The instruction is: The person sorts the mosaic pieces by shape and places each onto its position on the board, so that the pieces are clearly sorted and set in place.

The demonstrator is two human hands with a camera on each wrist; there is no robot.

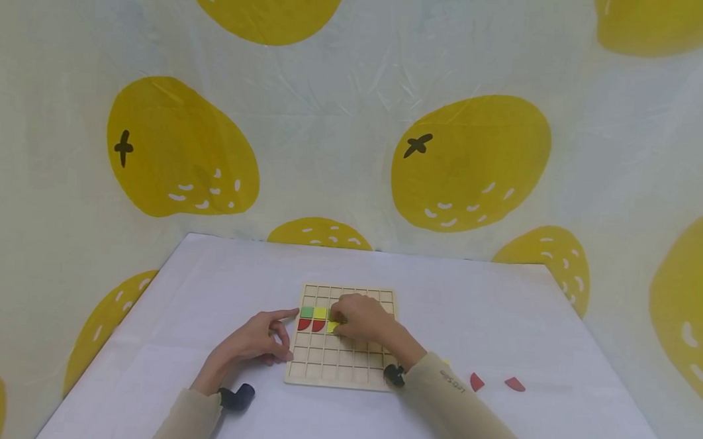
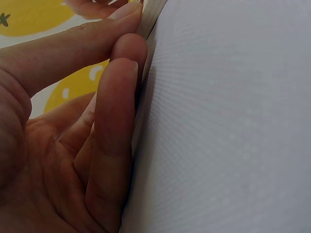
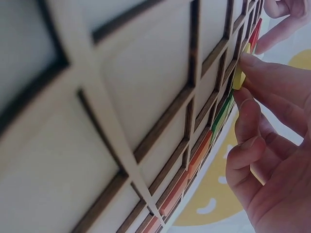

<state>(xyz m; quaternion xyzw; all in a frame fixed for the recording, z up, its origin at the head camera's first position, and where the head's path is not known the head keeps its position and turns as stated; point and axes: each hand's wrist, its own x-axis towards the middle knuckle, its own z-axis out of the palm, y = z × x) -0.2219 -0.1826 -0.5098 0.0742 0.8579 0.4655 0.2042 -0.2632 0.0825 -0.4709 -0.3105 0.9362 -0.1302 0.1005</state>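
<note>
A square wooden grid board [image 1: 337,376] lies on the table. Thumb and index finger of my right hand [image 1: 363,316] pinch a yellow tile [image 3: 238,77] at the board's surface. My left hand [image 1: 256,337] rests beside the board's left side, its index fingertip and thumb touching the edge while the other fingers curl loosely. At the left of the grid sit a green tile [image 1: 307,312], a yellow square [image 1: 320,313] and two red quarter-round pieces [image 1: 304,324] below them. The right wrist view also shows a green piece [image 3: 222,115] and orange-red pieces [image 3: 198,154], largely hidden by my right hand from above.
Two red quarter-round pieces [image 1: 477,382] lie on the white table [image 1: 568,416] right of the board. A bit of yellow [image 1: 447,363] shows beside my right sleeve. Behind the table hangs a cloth [image 1: 331,145] printed with yellow fruit.
</note>
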